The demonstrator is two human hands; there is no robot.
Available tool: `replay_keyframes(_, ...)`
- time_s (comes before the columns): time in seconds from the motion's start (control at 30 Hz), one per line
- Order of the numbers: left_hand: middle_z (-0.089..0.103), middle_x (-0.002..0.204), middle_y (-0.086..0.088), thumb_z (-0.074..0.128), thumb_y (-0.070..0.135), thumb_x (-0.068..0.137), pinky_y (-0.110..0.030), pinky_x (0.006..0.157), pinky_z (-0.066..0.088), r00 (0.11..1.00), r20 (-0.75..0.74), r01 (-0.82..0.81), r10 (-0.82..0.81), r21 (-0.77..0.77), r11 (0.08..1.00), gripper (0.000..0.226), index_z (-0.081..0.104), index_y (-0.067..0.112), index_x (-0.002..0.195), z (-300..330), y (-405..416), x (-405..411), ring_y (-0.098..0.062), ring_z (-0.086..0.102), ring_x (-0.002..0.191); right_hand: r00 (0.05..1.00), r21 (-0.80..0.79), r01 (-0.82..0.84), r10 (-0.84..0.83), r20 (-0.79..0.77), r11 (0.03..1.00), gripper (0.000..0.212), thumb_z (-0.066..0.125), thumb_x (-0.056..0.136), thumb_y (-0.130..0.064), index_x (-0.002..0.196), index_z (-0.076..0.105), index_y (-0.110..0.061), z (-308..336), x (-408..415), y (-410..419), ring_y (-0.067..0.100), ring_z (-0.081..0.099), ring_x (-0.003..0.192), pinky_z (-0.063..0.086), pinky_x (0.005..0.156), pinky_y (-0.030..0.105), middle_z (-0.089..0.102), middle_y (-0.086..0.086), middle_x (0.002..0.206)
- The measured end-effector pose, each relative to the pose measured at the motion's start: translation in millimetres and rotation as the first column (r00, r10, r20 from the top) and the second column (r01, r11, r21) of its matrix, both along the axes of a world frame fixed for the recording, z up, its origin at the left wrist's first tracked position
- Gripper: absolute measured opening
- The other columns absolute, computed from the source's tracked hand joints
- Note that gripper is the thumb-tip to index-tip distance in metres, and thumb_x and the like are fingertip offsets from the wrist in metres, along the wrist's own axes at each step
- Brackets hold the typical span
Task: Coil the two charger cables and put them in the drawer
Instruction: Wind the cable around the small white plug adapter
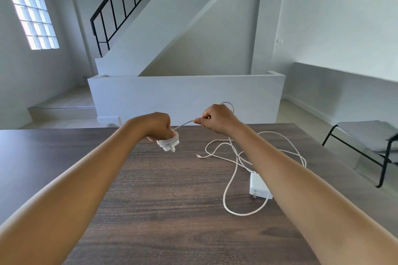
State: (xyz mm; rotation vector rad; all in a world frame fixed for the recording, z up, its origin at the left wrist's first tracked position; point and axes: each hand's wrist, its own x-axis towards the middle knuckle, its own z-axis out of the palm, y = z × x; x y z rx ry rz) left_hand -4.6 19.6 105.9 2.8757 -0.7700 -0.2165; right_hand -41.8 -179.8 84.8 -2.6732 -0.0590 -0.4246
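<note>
My left hand [158, 126] grips a white charger plug [168, 143] with cable turns wound round it, held above the dark wooden table [163, 200]. A taut stretch of its cable [183, 124] runs up to my right hand [215, 119], which pinches it and has a loop of it arcing over the knuckles. A second white charger brick [259, 186] lies on the table at the right, its loose cable [231, 178] sprawled in wide loops around it and running under my right forearm. No drawer is in view.
A low white wall [185, 94] stands beyond the table's far edge, with a staircase and black railing [120, 2] behind it. A grey chair with a black frame [370, 146] stands to the right of the table.
</note>
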Motion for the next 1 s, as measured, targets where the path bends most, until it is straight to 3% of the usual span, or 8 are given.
replay_keyframes(0.17,0.065,0.103,-0.014,0.035,0.017,0.098,-0.032,0.071,0.043,0.862,0.502,-0.09,0.079,-0.002,0.996,0.03,0.06,0.006,0.111,-18.2,-10.5,8.6,-0.03,0.057,0.098,0.999,-0.098,0.021,-0.018,0.033,0.995,0.05,0.05,0.096,-0.034,0.051,0.039,-0.015,6.2,-6.6,18.4,0.021,0.045,0.056,0.027,0.049,0.027,0.045,0.003,0.053)
replay_keyframes(0.23,0.063,0.106,-0.013,0.032,0.011,0.098,-0.034,0.073,0.045,0.792,0.575,-0.12,0.205,-0.182,0.976,0.032,0.056,0.007,0.119,-25.4,-11.8,11.2,-0.033,0.053,0.101,1.0,-0.066,0.022,-0.021,0.015,0.998,0.047,0.046,0.099,-0.031,0.054,0.041,-0.017,6.2,-9.0,23.2,0.02,0.046,0.056,0.027,0.049,0.026,0.047,0.002,0.056)
replay_keyframes(0.33,0.053,0.107,-0.021,0.035,0.02,0.098,-0.042,0.077,0.044,0.808,0.371,-0.166,0.458,-0.603,0.78,0.033,0.058,-0.002,0.108,-28.5,-9.1,21.3,-0.038,0.052,0.095,0.998,0.004,0.016,-0.015,-0.058,1.0,0.043,0.042,0.1,-0.027,0.058,0.042,-0.017,4.4,-16.0,29.4,0.015,0.045,0.056,0.031,0.054,0.027,0.048,0.001,0.06)
replay_keyframes(0.47,0.045,0.066,-0.012,0.039,0.025,0.093,-0.03,0.055,0.033,0.821,0.071,-0.268,0.566,-0.828,0.493,0.043,0.042,0.008,0.054,-29.5,-9.6,25.6,-0.026,0.043,0.06,0.973,0.186,-0.042,0.082,-0.215,0.982,0.034,0.042,0.099,-0.027,0.082,0.068,-0.012,-5.3,-20.8,41.1,0.02,0.053,0.073,0.039,0.069,0.028,0.06,0.001,0.076)
replay_keyframes(0.6,0.063,0.084,-0.009,0.054,0.022,0.091,-0.024,0.058,0.056,0.793,-0.525,-0.526,0.31,-0.846,-0.087,0.022,0.058,0.001,0.091,-20.8,-10.1,35.5,-0.021,0.066,0.068,0.941,0.33,-0.07,0.173,-0.292,0.941,0.034,0.043,0.099,-0.022,0.07,0.061,-0.021,-20.4,-23.0,47.0,0.009,0.041,0.058,0.033,0.056,0.022,0.043,-0.008,0.066)
replay_keyframes(0.67,0.061,0.1,-0.012,0.057,0.013,0.091,-0.027,0.061,0.057,0.788,-0.601,-0.576,0.133,-0.796,-0.188,0.013,0.055,0.004,0.1,-14.0,-7.2,35.8,-0.018,0.063,0.077,0.922,0.37,-0.065,0.198,-0.333,0.927,0.037,0.037,0.101,-0.026,0.078,0.064,-0.017,-31.3,-24.3,43.5,0.009,0.038,0.054,0.032,0.053,0.022,0.042,-0.006,0.064)
replay_keyframes(0.83,0.06,0.088,-0.01,0.054,0.018,0.096,-0.024,0.055,0.056,0.766,-0.6,-0.634,-0.23,-0.765,-0.114,0.014,0.06,0.005,0.093,1.3,3.0,17.9,-0.016,0.059,0.075,0.946,0.445,0.026,0.122,-0.3,0.895,0.04,0.039,0.101,-0.038,0.093,0.069,-0.014,-44.4,-20.7,26.8,0.01,0.03,0.044,0.029,0.045,0.022,0.036,-0.006,0.053)
replay_keyframes(1.0,0.063,0.081,-0.008,0.065,0.027,0.081,-0.019,0.057,0.054,0.748,-0.528,-0.45,-0.403,-0.849,0.277,0.026,0.069,0.005,0.093,8.9,20.3,-2.4,-0.014,0.06,0.065,0.98,0.471,0.083,0.014,-0.2,0.878,0.043,0.046,0.099,-0.04,0.096,0.072,-0.005,-31.8,-17.3,13.2,0.002,0.024,0.029,0.026,0.042,0.018,0.031,-0.009,0.043)
